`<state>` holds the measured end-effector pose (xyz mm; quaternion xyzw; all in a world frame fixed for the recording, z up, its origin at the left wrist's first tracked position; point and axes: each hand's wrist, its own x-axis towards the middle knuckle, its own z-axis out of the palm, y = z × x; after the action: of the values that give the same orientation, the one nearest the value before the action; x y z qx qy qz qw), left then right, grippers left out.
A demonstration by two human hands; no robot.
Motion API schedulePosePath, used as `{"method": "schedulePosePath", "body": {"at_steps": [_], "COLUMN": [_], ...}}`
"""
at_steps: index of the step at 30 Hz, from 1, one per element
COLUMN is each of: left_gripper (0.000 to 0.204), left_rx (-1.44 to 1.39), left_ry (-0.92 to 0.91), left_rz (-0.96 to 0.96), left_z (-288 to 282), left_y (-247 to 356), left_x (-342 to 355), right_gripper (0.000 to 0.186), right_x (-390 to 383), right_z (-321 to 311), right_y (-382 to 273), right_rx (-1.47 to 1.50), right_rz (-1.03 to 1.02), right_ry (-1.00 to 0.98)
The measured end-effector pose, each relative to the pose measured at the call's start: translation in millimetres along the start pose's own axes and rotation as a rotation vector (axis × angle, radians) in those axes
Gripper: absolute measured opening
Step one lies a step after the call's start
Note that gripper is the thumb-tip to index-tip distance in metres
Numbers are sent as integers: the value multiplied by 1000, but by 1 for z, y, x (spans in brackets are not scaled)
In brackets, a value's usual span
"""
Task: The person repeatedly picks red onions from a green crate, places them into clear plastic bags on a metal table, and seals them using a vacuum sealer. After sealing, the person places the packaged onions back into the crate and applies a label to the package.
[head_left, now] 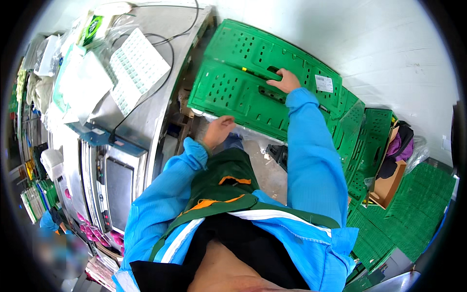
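A green perforated plastic folding crate [233, 87] lies in front of me, with its panels folded flat. It carries a white label [324, 83] near its far right side. My right hand [286, 81] reaches over it, thumb and fingers closed at the handle slot along the middle edge. Just below the crate's near left edge is my left hand [220, 130]. Its fingers are curled together, and whether anything is inside them is hidden. Thin clear plastic [260, 137] shows under the near edge.
On the left stands a steel table [146, 121] with label sheets [138, 68], a black cable [170, 48] and a flat device. More green crates [413, 214] and a cardboard box [391, 187] stand on the right. A person [53, 221] is at the far lower left.
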<state>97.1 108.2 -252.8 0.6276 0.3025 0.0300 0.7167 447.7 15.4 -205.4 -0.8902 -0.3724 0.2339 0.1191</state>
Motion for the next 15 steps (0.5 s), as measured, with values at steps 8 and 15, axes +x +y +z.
{"method": "schedulePosePath", "body": {"at_steps": [8, 15], "left_gripper": [52, 38], "left_rx": [1066, 1124], "left_ry": [124, -303], "left_rz": [652, 541], "left_z": [95, 84], "left_y": [106, 202], "left_x": [142, 131], "right_gripper": [40, 20], "right_x": [45, 32], "right_z": [-177, -195], "right_y": [3, 10], "right_rx": [162, -191], "right_rz": [-346, -413], "right_ry": [144, 803]}}
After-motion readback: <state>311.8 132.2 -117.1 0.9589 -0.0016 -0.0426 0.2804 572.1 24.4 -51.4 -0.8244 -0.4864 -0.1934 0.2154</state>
